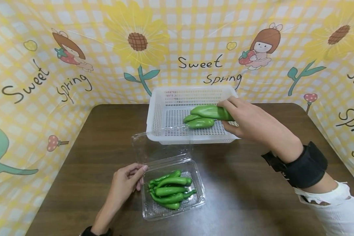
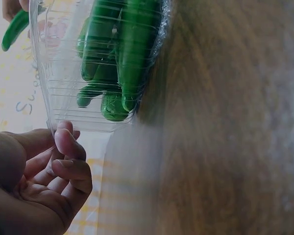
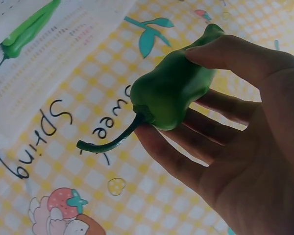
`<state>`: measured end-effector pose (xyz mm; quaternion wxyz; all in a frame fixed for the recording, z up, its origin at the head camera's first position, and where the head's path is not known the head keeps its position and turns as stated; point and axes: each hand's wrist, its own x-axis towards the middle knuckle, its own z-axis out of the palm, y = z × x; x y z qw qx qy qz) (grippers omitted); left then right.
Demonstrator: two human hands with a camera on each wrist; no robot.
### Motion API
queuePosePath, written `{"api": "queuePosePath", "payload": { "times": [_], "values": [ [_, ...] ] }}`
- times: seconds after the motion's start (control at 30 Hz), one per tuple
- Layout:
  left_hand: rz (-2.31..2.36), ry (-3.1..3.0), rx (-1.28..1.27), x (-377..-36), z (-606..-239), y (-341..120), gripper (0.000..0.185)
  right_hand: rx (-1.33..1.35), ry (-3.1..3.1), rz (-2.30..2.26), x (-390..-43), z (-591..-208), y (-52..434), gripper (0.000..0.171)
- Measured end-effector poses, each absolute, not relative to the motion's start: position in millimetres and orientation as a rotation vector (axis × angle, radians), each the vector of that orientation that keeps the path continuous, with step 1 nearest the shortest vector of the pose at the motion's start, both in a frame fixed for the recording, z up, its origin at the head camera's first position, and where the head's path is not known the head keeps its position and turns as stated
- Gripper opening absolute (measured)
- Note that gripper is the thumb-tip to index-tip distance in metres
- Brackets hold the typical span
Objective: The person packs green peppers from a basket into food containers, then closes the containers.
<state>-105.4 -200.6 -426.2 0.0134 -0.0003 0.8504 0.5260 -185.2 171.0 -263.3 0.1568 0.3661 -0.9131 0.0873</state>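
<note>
Two hands in view over a brown table (image 1: 253, 196). The right hand (image 1: 247, 121) is raised over the white basket (image 1: 156, 114) at the table's far side and grips a green pepper (image 1: 212, 112): thumb on top, fingers curled underneath. The right wrist view shows this grip plainly, with the pepper's (image 3: 174, 93) curved stem pointing away from the palm; its far end is covered by the thumb. At least one more pepper (image 1: 200, 123) lies on the basket floor just below the held one; whether the two touch cannot be told from the head view. A sliver of a basket pepper (image 3: 27, 30) is cut off at the upper left edge of the right wrist view. The left hand (image 1: 125, 185) rests at the left rim of a clear clamshell box (image 1: 199, 200) near the table's front edge, fingers loosely bent, fingertips (image 2: 63, 142) touching the box wall; it grips nothing that can be seen. The box holds a pile of slim green peppers (image 1: 169, 190); they overlap, so an exact count is not possible. The box lid (image 1: 162, 147) stands open toward the basket, transparent and hard to trace against the basket's front wall. The left wrist view is blurred on its table side. A black strap (image 1: 306, 165) wraps the right wrist. A yellow checked sheet (image 1: 76, 49) printed "Sweet Spring" backs the scene.
</note>
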Motion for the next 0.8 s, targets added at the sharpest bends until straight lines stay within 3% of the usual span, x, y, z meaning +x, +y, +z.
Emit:
{"api": "queuePosePath", "payload": {
  "times": [0.33, 0.8],
  "values": [
    [1.635, 2.646, -0.016, -105, -427, -202, 0.025, 1.142, -2.500, 0.229, -166, -263, 159, 0.042],
    [1.633, 2.653, -0.010, -105, -427, -201, 0.026, 1.306, -2.549, 0.255, -147, -291, 128, 0.040]
  ]
}}
